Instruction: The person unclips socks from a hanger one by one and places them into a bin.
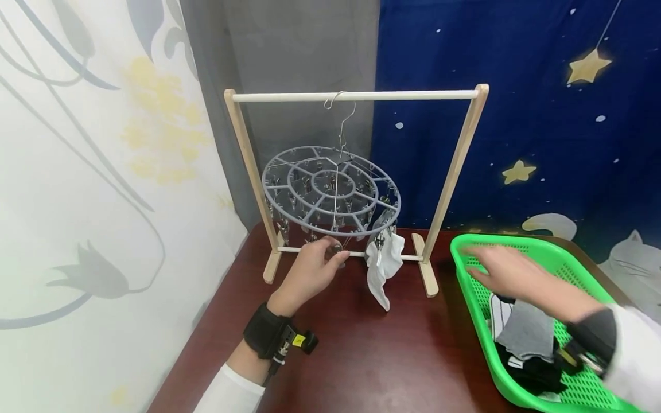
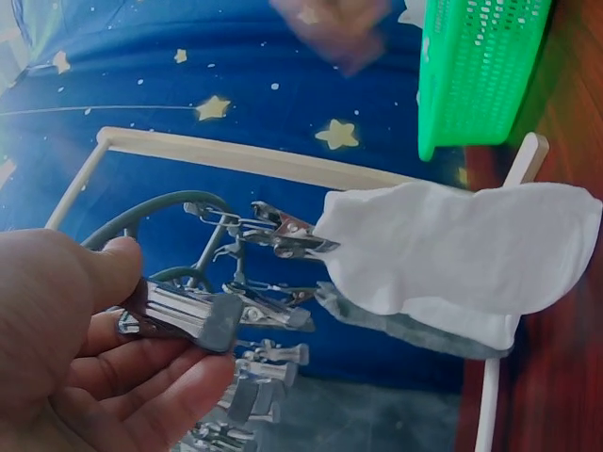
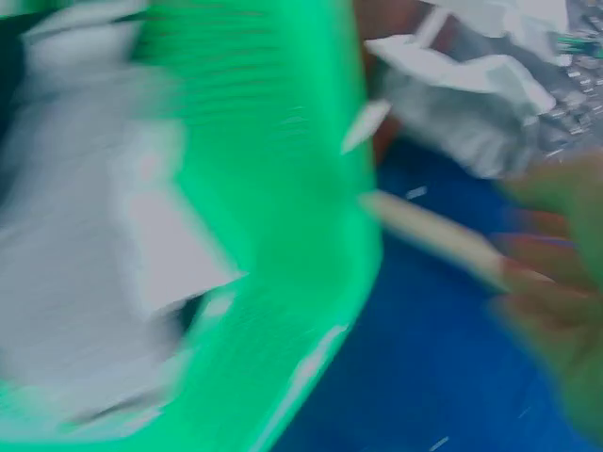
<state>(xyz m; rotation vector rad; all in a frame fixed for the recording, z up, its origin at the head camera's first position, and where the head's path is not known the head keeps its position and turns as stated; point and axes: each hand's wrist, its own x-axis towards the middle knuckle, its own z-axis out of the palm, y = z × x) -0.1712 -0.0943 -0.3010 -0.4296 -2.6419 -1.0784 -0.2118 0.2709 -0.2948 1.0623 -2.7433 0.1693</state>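
Note:
My left hand (image 1: 312,267) pinches a metal clip (image 2: 184,315) between thumb and fingers, just under the front edge of a round grey drying hanger (image 1: 356,233). Nothing hangs from that clip. To its right, a white sock (image 1: 384,258) dangles from clips on the hanger, with a grey sock (image 2: 415,330) close beside it in the left wrist view. My right hand (image 1: 503,269), blurred, is over the green basket (image 1: 469,298) with its fingers loosely extended and nothing in them. Inside the basket lie a grey sock (image 1: 529,330), a striped white piece (image 1: 500,315) and black pieces (image 1: 537,376).
The hanger's hook hangs on the white bar (image 1: 413,95) of a wooden rack (image 1: 454,166). Several other clips dangle below its rings. Rack and basket stand on a dark red table (image 1: 382,355). Behind are a grey curtain (image 1: 304,51) and a blue starry one (image 1: 490,46).

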